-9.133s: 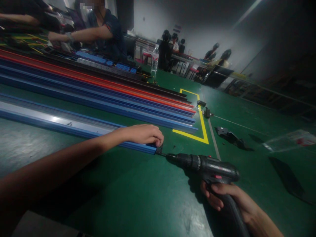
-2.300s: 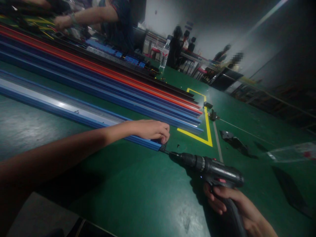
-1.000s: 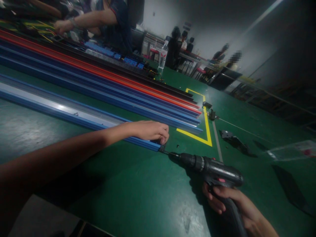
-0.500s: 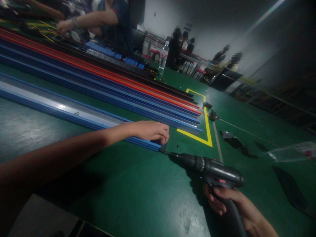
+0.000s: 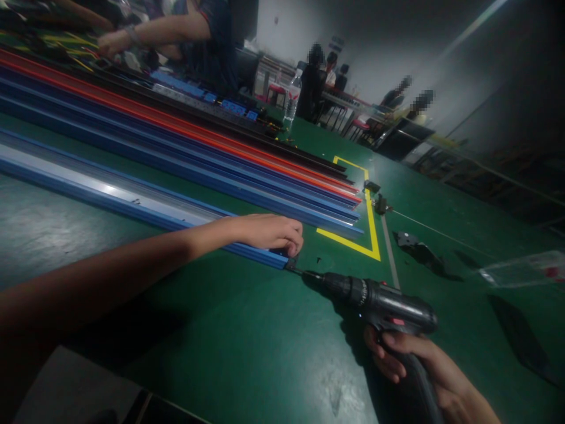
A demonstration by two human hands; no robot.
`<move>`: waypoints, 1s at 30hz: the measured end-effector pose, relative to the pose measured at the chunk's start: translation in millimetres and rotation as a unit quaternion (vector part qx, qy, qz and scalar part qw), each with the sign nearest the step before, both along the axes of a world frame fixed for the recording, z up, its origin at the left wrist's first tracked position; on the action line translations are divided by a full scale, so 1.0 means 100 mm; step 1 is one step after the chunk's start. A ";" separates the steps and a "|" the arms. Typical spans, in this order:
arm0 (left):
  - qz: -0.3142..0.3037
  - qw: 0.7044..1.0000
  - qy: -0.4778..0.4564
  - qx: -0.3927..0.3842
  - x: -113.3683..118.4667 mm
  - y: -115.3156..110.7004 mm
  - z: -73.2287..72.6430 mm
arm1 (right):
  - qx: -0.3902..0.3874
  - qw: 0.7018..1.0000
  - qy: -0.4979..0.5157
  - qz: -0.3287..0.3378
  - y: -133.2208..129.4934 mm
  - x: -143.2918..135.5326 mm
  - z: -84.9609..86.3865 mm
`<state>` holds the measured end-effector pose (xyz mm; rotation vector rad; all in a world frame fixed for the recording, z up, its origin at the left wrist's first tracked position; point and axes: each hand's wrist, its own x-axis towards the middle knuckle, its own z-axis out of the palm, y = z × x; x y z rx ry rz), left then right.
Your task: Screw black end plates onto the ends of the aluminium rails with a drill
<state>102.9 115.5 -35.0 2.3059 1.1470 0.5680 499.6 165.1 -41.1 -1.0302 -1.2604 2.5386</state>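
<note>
My right hand (image 5: 410, 365) is wrapped round the handle of a black power drill (image 5: 388, 306), whose bit points left at a small black end piece (image 5: 291, 264). That piece sits at the near end of a long blue rail (image 5: 260, 255) lying on the green table. Over the rail's end, my left hand (image 5: 276, 234) has its fingers curled down and closed at the end piece; what the fingertips grip is partly hidden. The bit's tip meets the end piece or lies very close to it.
Blue and red rails (image 5: 247, 171) lie side by side behind. A water bottle (image 5: 292, 97) stands farther back. Black parts (image 5: 417, 248) and a clear plastic box (image 5: 525, 269) are at the right. A person's arm (image 5: 168, 32) reaches over the table's far left.
Both hands and the drill hold nearly the same place. The view has shifted very slightly, and the person's hand at the far left has moved a little.
</note>
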 end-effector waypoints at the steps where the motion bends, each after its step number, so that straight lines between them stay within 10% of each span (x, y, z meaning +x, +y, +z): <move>1: 0.000 1.000 -0.001 0.001 0.00 0.00 0.00 | -0.001 1.000 0.000 0.000 0.00 0.00 -0.01; 30: 0.003 1.000 0.008 -0.011 0.01 -0.01 0.02 | -0.004 1.000 0.021 -0.001 -0.01 -0.04 0.03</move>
